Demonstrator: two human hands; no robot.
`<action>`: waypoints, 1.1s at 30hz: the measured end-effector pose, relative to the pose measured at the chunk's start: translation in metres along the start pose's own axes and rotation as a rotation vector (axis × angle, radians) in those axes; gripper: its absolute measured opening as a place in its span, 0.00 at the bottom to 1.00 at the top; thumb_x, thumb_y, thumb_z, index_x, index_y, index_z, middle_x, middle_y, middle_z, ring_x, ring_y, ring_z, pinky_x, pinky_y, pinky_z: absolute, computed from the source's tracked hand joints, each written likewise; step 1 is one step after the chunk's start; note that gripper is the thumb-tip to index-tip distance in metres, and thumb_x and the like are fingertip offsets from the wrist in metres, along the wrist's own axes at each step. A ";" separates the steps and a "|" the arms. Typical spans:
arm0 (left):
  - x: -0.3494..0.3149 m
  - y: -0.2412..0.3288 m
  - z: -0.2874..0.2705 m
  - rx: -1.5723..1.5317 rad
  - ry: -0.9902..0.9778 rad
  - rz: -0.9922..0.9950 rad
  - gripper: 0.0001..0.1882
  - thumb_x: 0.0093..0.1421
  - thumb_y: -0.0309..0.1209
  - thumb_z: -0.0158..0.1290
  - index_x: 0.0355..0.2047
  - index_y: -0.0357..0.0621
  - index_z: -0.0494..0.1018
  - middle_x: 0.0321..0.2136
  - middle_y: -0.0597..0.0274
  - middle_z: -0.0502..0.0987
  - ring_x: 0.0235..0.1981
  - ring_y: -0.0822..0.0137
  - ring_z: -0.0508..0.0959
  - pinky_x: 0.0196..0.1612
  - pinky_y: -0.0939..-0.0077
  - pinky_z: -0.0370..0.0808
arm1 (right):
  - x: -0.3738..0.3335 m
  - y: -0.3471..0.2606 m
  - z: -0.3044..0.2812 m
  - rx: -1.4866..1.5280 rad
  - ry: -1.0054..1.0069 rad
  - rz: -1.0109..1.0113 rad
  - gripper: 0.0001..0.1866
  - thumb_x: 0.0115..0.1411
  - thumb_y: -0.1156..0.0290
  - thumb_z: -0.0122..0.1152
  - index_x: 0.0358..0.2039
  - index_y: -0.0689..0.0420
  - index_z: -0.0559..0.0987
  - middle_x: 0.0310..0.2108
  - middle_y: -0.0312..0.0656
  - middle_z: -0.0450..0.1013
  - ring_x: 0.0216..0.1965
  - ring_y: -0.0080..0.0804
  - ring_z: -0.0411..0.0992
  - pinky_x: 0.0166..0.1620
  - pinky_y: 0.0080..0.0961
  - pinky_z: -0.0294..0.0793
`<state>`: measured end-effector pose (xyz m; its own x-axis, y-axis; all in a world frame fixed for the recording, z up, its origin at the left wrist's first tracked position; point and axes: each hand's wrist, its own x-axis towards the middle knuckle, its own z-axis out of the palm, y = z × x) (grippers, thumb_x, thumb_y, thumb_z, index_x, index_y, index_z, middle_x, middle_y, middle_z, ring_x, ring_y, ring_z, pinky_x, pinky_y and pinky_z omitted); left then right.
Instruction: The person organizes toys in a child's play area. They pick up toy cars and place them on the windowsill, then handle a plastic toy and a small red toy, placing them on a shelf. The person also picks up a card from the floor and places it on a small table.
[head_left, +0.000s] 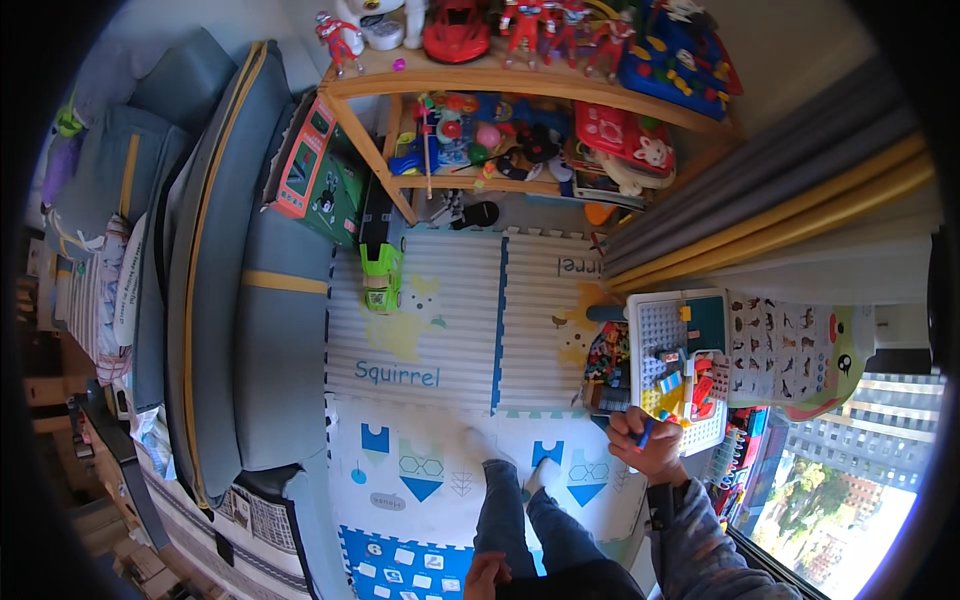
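Note:
My right hand (647, 446) is closed round a small blue toy block (645, 432), at the near edge of a white play table (708, 437). On that table are a studded grey-and-yellow building plate, a few small blocks and a basket (719, 388) of red and orange pieces. An open container of mixed small blocks (608, 357) stands against the table's left side. Low in the view, my left hand (488, 576) hangs by my thigh, partly cut off by the edge; its finger posture is unclear.
Play mats (450, 330) cover the floor. A green toy truck (381, 272) stands near the grey sofa (275, 370). At the far side is a wooden shelf (470, 75) crowded with toys. A grey-and-yellow curtain (770, 210) and a green-edged chart (800, 350) are at right.

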<state>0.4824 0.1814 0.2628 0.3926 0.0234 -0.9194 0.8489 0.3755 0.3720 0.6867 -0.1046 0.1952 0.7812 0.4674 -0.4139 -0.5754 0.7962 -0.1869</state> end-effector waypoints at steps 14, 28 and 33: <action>0.025 0.125 -0.014 -0.067 0.283 0.052 0.14 0.67 0.38 0.44 0.45 0.42 0.69 0.27 0.68 0.70 0.27 0.77 0.69 0.30 0.84 0.68 | 0.326 -0.026 0.000 -0.002 0.502 -0.127 0.09 0.59 0.68 0.52 0.30 0.61 0.72 0.27 0.41 0.69 0.29 0.34 0.67 0.35 0.29 0.71; 0.064 0.165 0.068 -0.291 0.259 -0.132 0.14 0.67 0.38 0.44 0.46 0.42 0.68 0.28 0.67 0.70 0.27 0.77 0.69 0.28 0.85 0.67 | 0.503 -0.139 0.017 -0.818 0.601 -0.414 0.25 0.65 0.63 0.49 0.59 0.58 0.57 0.52 0.51 0.68 0.53 0.40 0.68 0.57 0.31 0.65; 0.057 0.147 0.057 -0.524 0.490 -0.206 0.12 0.65 0.32 0.46 0.45 0.39 0.67 0.27 0.60 0.73 0.25 0.74 0.71 0.33 0.81 0.71 | 0.424 -0.111 -0.042 -1.492 0.305 -0.119 0.09 0.65 0.69 0.51 0.42 0.59 0.72 0.32 0.40 0.74 0.33 0.26 0.74 0.36 0.25 0.74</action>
<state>0.6497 0.1855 0.2726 -0.0626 0.2689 -0.9611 0.5604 0.8063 0.1891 1.0714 -0.0110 0.0036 0.8683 0.1880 -0.4591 -0.3717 -0.3665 -0.8530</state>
